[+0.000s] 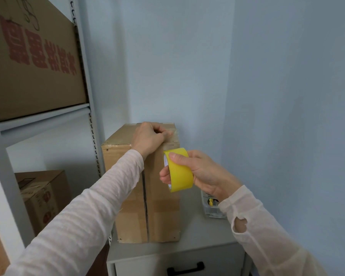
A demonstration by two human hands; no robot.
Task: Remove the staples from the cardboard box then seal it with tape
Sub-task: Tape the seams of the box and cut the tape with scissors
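A brown cardboard box stands on a grey cabinet, its two front flaps meeting in a dark vertical seam. My left hand rests on the box's top front edge with curled fingers, pressing the end of a clear tape strip onto the cardboard. My right hand grips a yellow roll of tape just right of the seam, held close to the box front. The strip runs from the roll up to my left hand. No staples are visible.
The grey cabinet has a drawer with a black handle. A clear plastic container sits right of the box. A metal shelf rack on the left holds other cardboard boxes. Blue walls stand close behind.
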